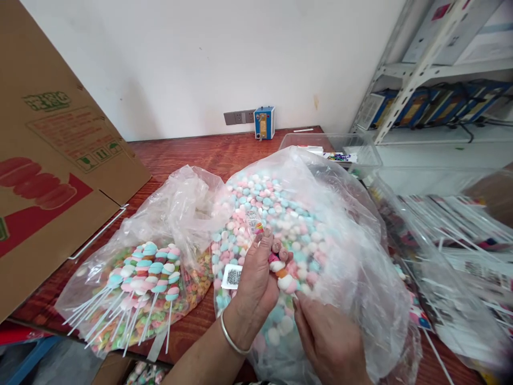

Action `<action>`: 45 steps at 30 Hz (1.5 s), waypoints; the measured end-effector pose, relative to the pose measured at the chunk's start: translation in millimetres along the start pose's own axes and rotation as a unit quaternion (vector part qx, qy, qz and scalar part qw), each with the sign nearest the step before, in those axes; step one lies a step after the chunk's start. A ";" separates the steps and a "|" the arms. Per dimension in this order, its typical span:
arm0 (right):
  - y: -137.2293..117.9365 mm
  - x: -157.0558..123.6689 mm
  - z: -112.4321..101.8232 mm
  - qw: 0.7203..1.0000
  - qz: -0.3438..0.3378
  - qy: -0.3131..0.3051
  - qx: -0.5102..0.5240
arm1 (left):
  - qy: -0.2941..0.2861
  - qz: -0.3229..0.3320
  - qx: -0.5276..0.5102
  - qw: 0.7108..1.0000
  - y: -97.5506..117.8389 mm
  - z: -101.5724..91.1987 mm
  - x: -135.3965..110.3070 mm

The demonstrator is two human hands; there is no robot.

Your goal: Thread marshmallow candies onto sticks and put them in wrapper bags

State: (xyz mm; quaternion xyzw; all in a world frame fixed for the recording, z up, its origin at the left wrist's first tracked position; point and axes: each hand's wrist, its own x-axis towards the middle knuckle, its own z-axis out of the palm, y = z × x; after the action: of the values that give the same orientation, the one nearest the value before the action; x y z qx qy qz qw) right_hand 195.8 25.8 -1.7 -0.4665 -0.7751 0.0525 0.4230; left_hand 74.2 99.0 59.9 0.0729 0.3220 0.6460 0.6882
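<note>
My left hand (pixel 256 275), with a bangle on its wrist, is closed around a candy skewer (pixel 285 278) of white, pink and orange pieces. My fingers cover part of its upper end. At the skewer's lower end, my right hand (pixel 332 329) pinches thumb against finger, apparently on the thin stick, though the grip is mostly hidden. Beneath both hands lies a large clear bag of pink, white and blue marshmallows (pixel 260 198). A small white printed label (pixel 231 276) rests on it beside my left hand. Finished-looking marshmallow skewers (pixel 148 270) are heaped to the left.
Under the heap is a bag of colourful ring-shaped pieces (pixel 200 280). A cardboard box (pixel 52 139) stands at left. Clear plastic bins (pixel 417 230) with white sticks and printed packaging are at right. A small blue device (pixel 264 123) sits by the wall; a metal shelf (pixel 417 75) rises right.
</note>
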 end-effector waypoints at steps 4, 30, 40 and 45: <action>7.3 -0.8 -1.3 0.981 -0.078 0.022 -0.178 | 0.031 0.016 0.010 0.999 -2.3 -0.1 1.2; -16.5 13.7 -3.8 0.579 0.499 -0.085 0.639 | -0.119 0.005 -0.014 0.993 5.5 -14.6 0.8; -19.2 11.8 9.8 0.677 0.450 -0.054 0.579 | -0.132 0.051 0.127 0.982 -11.5 -19.0 -4.8; -17.9 11.6 8.6 0.681 0.448 -0.029 0.579 | -0.155 0.045 0.144 0.976 -0.7 -22.7 -0.3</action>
State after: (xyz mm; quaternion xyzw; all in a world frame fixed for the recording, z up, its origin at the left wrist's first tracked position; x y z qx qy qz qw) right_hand 175.2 27.3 8.3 -0.4187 -0.3005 0.6874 0.5117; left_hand 62.7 91.5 41.9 0.2846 0.2974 0.6045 0.6820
